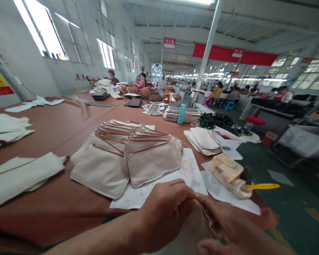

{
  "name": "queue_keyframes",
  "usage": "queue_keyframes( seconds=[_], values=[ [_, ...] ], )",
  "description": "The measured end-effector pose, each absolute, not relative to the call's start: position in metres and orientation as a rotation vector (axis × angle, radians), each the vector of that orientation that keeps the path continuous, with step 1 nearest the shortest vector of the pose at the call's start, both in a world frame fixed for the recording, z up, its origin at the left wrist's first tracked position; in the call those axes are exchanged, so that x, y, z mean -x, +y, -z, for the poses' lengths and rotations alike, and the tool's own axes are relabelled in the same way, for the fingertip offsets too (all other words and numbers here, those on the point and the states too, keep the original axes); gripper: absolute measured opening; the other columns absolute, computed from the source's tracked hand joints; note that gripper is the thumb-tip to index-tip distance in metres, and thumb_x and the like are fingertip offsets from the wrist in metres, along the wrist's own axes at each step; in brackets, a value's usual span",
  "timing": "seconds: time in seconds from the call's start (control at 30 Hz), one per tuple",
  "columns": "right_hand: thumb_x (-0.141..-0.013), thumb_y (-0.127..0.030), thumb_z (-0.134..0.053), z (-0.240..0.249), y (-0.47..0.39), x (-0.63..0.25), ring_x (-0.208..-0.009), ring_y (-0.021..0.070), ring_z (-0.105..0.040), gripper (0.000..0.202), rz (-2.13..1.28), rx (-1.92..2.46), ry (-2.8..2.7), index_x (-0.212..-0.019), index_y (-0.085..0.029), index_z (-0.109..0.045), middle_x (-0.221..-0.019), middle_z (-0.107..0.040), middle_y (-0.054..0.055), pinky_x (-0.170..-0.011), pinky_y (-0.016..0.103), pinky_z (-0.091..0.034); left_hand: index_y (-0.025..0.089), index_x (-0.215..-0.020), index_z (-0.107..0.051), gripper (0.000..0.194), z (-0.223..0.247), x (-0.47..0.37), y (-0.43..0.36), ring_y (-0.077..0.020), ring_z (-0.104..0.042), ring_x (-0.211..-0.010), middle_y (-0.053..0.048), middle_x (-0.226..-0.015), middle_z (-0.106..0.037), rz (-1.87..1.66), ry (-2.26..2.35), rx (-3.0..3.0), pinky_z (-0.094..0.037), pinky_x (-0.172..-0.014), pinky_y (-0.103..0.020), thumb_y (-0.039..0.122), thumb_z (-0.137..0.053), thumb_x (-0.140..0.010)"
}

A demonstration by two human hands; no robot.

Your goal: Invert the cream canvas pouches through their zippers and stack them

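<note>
My left hand (170, 209) is closed on the top edge of a cream fabric piece (192, 232) at the bottom of the view. My right hand (228, 219) grips the same piece along its right edge, thumb low in front; the two hands meet at its upper corner. Just beyond them, overlapping stacks of cream fabric pieces with brown-trimmed edges (154, 161) lie fanned out on a stained white sheet (192, 166). Right of my hands stands a dirty cream plastic container (225, 171) with a yellow-handled tool (264, 186) resting in its cut opening.
A brown covering (55, 127) spreads over the table. More cream pieces lie at the left (23, 173) and right (204, 140). A turquoise bottle (181, 114) stands by stacked panels (170, 115). The table edge drops to a green floor at the right. Several people sit farther back.
</note>
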State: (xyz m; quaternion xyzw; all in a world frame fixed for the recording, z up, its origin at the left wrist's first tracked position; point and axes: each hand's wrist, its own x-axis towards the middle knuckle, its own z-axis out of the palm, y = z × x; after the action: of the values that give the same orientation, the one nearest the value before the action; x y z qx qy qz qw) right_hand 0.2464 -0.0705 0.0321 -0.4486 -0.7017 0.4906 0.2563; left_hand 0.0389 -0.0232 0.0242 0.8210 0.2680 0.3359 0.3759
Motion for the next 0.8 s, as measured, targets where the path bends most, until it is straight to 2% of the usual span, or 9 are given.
queue_keyframes(
  seconds=[0.1, 0.2, 0.3, 0.47, 0.57, 0.63, 0.7, 0.8],
  values=[
    [-0.087, -0.044, -0.065, -0.015, -0.058, -0.253, -0.098, 0.0300, -0.066, 0.036, -1.407, 1.209, -1.733, -0.112, -0.019, -0.072, -0.108, -0.073, 0.010, -0.086, 0.040, -0.052, 0.013, -0.093, -0.071, 0.033, -0.052, -0.037, -0.004, -0.0159, -0.061, -0.075, -0.007, -0.083, -0.069, -0.790, 0.586, -2.000, -0.046, -0.068, -0.024, 0.034, -0.047, -0.098],
    [-0.078, -0.043, -0.075, 0.012, -0.042, -0.281, -0.092, 0.0303, -0.070, 0.038, -1.567, 1.242, -1.367, -0.105, -0.017, -0.075, -0.107, -0.074, 0.012, -0.079, 0.040, -0.055, 0.012, -0.095, -0.070, 0.038, -0.061, -0.010, 0.021, -0.0187, -0.064, -0.083, -0.008, -0.088, -0.070, -1.190, 0.845, -1.702, -0.050, -0.078, -0.028, 0.044, -0.049, -0.096],
    [-0.069, -0.035, -0.083, 0.034, -0.035, -0.303, -0.086, 0.0293, -0.073, 0.036, -1.642, 1.261, -1.023, -0.101, -0.021, -0.075, -0.101, -0.077, 0.010, -0.077, 0.040, -0.056, 0.012, -0.090, -0.069, 0.038, -0.045, 0.026, 0.032, -0.0188, -0.064, -0.077, -0.007, -0.082, -0.069, -1.373, 1.008, -1.450, -0.052, -0.076, -0.030, 0.048, -0.056, -0.091],
    [-0.066, -0.032, -0.085, 0.052, -0.034, -0.317, -0.083, 0.0305, -0.074, 0.032, -1.580, 1.365, -0.841, -0.096, -0.024, -0.076, -0.090, -0.078, 0.006, -0.076, 0.043, -0.058, 0.014, -0.086, -0.069, 0.036, 0.008, 0.071, 0.012, -0.0179, -0.061, -0.074, -0.004, -0.075, -0.067, -1.190, 1.301, -1.469, -0.049, -0.072, -0.026, 0.048, -0.058, -0.089],
    [-0.058, -0.029, -0.089, 0.043, -0.024, -0.328, -0.084, 0.0330, -0.074, 0.030, -1.400, 1.438, -0.997, -0.084, -0.019, -0.078, -0.086, -0.079, 0.009, -0.078, 0.044, -0.058, 0.016, -0.077, -0.067, 0.038, 0.040, 0.092, 0.000, -0.0164, -0.057, -0.068, -0.001, -0.068, -0.062, -1.098, 1.436, -1.545, -0.046, -0.064, -0.023, 0.051, -0.058, -0.088],
    [-0.055, -0.026, -0.090, 0.023, -0.011, -0.337, -0.083, 0.0337, -0.074, 0.028, -1.306, 1.440, -1.051, -0.079, -0.018, -0.077, -0.085, -0.079, 0.010, -0.076, 0.042, -0.059, 0.017, -0.079, -0.068, 0.039, 0.058, 0.107, -0.001, -0.0165, -0.057, -0.066, -0.001, -0.067, -0.061, -1.062, 1.489, -1.558, -0.045, -0.060, -0.022, 0.052, -0.057, -0.088],
    [-0.060, -0.025, -0.088, -0.006, 0.009, -0.347, -0.080, 0.0332, -0.074, 0.032, -1.259, 1.446, -0.992, -0.089, -0.021, -0.076, -0.087, -0.079, 0.009, -0.071, 0.041, -0.059, 0.018, -0.088, -0.070, 0.038, 0.072, 0.119, 0.005, -0.0185, -0.061, -0.068, -0.001, -0.070, -0.065, -1.008, 1.551, -1.555, -0.046, -0.059, -0.022, 0.054, -0.057, -0.088],
    [-0.076, -0.027, -0.078, -0.047, 0.052, -0.362, -0.073, 0.0316, -0.075, 0.038, -1.085, 1.509, -0.883, -0.113, -0.025, -0.069, -0.088, -0.078, 0.009, -0.059, 0.040, -0.059, 0.021, -0.103, -0.070, 0.037, 0.082, 0.127, 0.023, -0.0244, -0.068, -0.087, -0.003, -0.092, -0.073, -0.971, 1.613, -1.637, -0.052, -0.074, -0.026, 0.052, -0.059, -0.086]
  ],
)
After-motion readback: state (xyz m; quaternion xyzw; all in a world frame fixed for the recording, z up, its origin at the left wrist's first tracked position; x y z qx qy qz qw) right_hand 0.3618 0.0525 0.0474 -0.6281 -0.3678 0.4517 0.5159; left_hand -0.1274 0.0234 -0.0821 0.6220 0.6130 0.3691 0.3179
